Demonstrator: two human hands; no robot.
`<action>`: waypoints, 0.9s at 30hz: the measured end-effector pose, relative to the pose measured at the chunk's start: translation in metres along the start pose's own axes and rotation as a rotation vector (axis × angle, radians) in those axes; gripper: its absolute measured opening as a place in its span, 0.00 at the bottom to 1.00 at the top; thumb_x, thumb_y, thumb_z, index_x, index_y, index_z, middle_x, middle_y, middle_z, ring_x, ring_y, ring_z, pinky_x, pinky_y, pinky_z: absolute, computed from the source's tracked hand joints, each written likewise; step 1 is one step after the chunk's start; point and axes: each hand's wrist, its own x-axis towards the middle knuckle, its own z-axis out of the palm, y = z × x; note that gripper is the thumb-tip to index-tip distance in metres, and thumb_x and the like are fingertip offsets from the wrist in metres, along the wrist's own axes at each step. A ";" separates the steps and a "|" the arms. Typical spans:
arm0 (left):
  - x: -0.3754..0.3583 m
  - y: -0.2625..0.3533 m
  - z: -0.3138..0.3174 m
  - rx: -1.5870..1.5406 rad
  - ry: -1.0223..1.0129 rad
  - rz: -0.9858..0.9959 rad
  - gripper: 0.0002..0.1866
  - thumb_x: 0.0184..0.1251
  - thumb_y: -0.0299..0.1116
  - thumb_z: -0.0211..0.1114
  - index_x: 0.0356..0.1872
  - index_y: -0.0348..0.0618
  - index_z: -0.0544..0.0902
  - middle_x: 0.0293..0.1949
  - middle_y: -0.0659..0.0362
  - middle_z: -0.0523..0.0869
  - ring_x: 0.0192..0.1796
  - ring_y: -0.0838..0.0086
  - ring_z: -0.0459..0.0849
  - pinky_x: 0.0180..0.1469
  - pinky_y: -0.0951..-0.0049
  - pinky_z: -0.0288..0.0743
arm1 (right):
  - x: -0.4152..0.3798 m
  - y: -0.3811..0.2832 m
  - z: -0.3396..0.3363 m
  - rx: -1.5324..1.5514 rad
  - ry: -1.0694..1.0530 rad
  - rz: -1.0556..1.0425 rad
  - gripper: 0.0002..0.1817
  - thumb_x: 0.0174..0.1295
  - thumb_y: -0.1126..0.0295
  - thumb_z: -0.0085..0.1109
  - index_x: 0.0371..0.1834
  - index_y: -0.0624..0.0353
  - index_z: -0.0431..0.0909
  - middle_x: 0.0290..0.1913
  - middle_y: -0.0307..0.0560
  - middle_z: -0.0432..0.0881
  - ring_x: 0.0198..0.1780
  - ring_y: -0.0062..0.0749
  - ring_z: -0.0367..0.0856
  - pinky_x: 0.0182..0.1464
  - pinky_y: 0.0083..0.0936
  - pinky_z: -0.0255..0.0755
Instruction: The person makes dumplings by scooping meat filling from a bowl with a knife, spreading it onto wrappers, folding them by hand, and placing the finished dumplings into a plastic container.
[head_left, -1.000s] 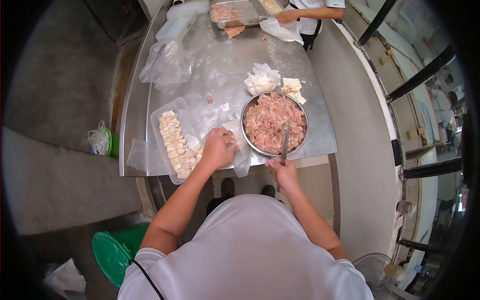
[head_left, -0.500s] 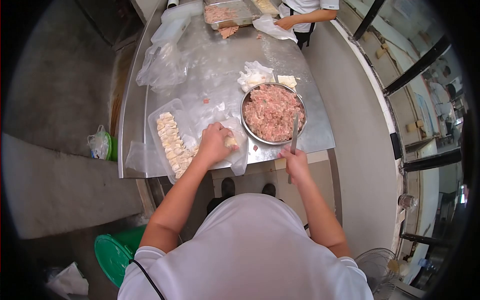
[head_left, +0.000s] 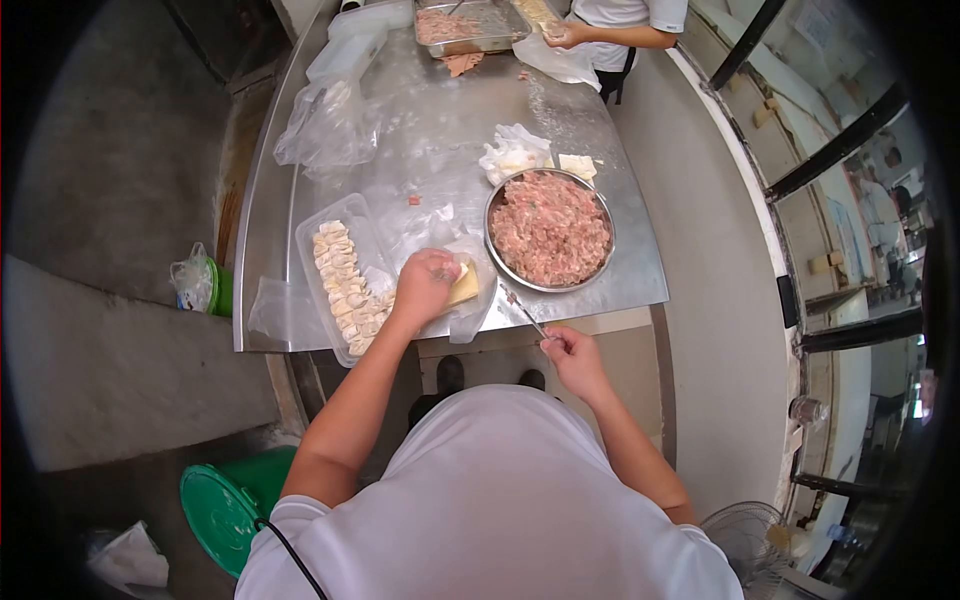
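My left hand (head_left: 425,284) is curled closed just left of a stack of square yellow wrappers (head_left: 463,288), which lies on a plastic bag (head_left: 478,318). What its fingers hold, if anything, is hidden. My right hand (head_left: 577,360) grips the handle of a thin metal spatula (head_left: 531,319) at the table's front edge. A small bit of meat clings to its tip, pointing up and left. Behind it stands a round steel bowl heaped with minced meat (head_left: 552,228). To the left, a clear plastic tray (head_left: 309,247) holds rows of folded dumplings (head_left: 345,290).
Across the steel table (head_left: 440,130), a co-worker's hand (head_left: 568,35) is near a metal tray of meat (head_left: 465,45). Crumpled plastic bags (head_left: 330,125) lie at the left edge. A white bag (head_left: 515,150) and more wrappers (head_left: 578,166) sit behind the bowl.
My right hand has brought the spatula down and left from the bowl's rim, its tip now toward the wrappers. My left hand has curled and shifted slightly off the stack, exposing more of it.
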 end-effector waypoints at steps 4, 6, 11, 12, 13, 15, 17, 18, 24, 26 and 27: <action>0.002 0.002 -0.016 -0.472 0.022 -0.443 0.10 0.74 0.33 0.65 0.45 0.36 0.88 0.51 0.54 0.88 0.54 0.67 0.86 0.58 0.70 0.77 | -0.001 -0.005 0.001 -0.032 0.013 -0.012 0.15 0.68 0.68 0.66 0.53 0.66 0.85 0.29 0.37 0.79 0.30 0.20 0.72 0.36 0.22 0.71; 0.003 -0.004 -0.022 -0.765 0.087 -0.524 0.12 0.77 0.33 0.64 0.50 0.34 0.86 0.52 0.53 0.87 0.55 0.69 0.86 0.59 0.69 0.78 | 0.001 -0.001 0.003 -0.035 0.017 -0.039 0.15 0.68 0.68 0.66 0.53 0.65 0.85 0.29 0.38 0.80 0.30 0.20 0.72 0.36 0.23 0.71; 0.001 -0.004 -0.035 -1.381 0.118 -0.643 0.20 0.82 0.37 0.55 0.65 0.33 0.73 0.61 0.48 0.82 0.62 0.62 0.83 0.67 0.60 0.77 | 0.005 0.000 0.006 0.002 0.002 -0.055 0.16 0.70 0.68 0.64 0.56 0.65 0.84 0.31 0.41 0.83 0.33 0.22 0.78 0.39 0.25 0.75; -0.001 0.001 -0.037 -1.448 0.120 -0.653 0.21 0.83 0.38 0.54 0.67 0.33 0.72 0.63 0.48 0.81 0.63 0.61 0.83 0.68 0.58 0.76 | 0.004 -0.004 0.007 0.040 0.000 -0.049 0.16 0.70 0.68 0.63 0.56 0.65 0.84 0.32 0.41 0.84 0.34 0.22 0.80 0.40 0.26 0.76; -0.001 0.010 -0.042 -1.522 0.092 -0.676 0.21 0.84 0.38 0.52 0.67 0.34 0.72 0.64 0.48 0.81 0.65 0.60 0.82 0.69 0.56 0.75 | 0.002 -0.009 0.006 0.078 -0.002 -0.044 0.16 0.71 0.68 0.62 0.57 0.66 0.83 0.32 0.42 0.85 0.35 0.22 0.81 0.40 0.26 0.77; -0.001 0.024 -0.048 -1.671 0.029 -0.723 0.21 0.85 0.39 0.49 0.67 0.35 0.72 0.65 0.48 0.80 0.68 0.57 0.80 0.72 0.54 0.72 | 0.000 -0.020 0.000 0.048 0.027 -0.011 0.16 0.72 0.69 0.60 0.58 0.65 0.83 0.34 0.46 0.86 0.36 0.26 0.84 0.42 0.28 0.78; -0.005 0.023 -0.038 -1.582 0.069 -0.697 0.22 0.84 0.40 0.49 0.67 0.34 0.72 0.66 0.48 0.80 0.69 0.57 0.78 0.74 0.54 0.70 | 0.002 -0.032 -0.014 -0.071 0.092 -0.069 0.15 0.72 0.71 0.58 0.58 0.63 0.83 0.36 0.49 0.88 0.37 0.32 0.86 0.43 0.30 0.79; -0.008 0.023 -0.034 -1.536 0.088 -0.684 0.23 0.84 0.41 0.49 0.67 0.34 0.72 0.67 0.48 0.80 0.70 0.57 0.78 0.76 0.54 0.68 | 0.006 -0.039 -0.025 -0.174 0.136 -0.146 0.15 0.72 0.71 0.57 0.58 0.62 0.83 0.37 0.51 0.88 0.37 0.35 0.87 0.44 0.31 0.79; -0.021 0.039 -0.023 -1.776 -0.156 -0.655 0.25 0.83 0.39 0.52 0.73 0.36 0.67 0.70 0.48 0.77 0.72 0.55 0.75 0.77 0.50 0.65 | 0.016 -0.089 -0.064 -0.884 0.245 -0.435 0.14 0.64 0.76 0.57 0.50 0.57 0.87 0.35 0.53 0.86 0.37 0.49 0.86 0.40 0.44 0.78; -0.027 0.037 -0.013 -1.732 -0.145 -0.676 0.26 0.83 0.40 0.51 0.73 0.36 0.67 0.70 0.48 0.77 0.72 0.55 0.75 0.78 0.50 0.64 | 0.021 -0.094 -0.067 -0.986 0.209 -0.394 0.17 0.60 0.78 0.56 0.50 0.55 0.88 0.36 0.53 0.86 0.40 0.51 0.87 0.43 0.46 0.79; -0.030 0.039 -0.009 -1.710 -0.141 -0.685 0.26 0.83 0.40 0.51 0.73 0.36 0.67 0.70 0.48 0.77 0.72 0.55 0.75 0.78 0.50 0.64 | 0.024 -0.097 -0.069 -1.040 0.208 -0.384 0.17 0.59 0.78 0.56 0.49 0.55 0.88 0.37 0.53 0.86 0.40 0.51 0.87 0.42 0.46 0.80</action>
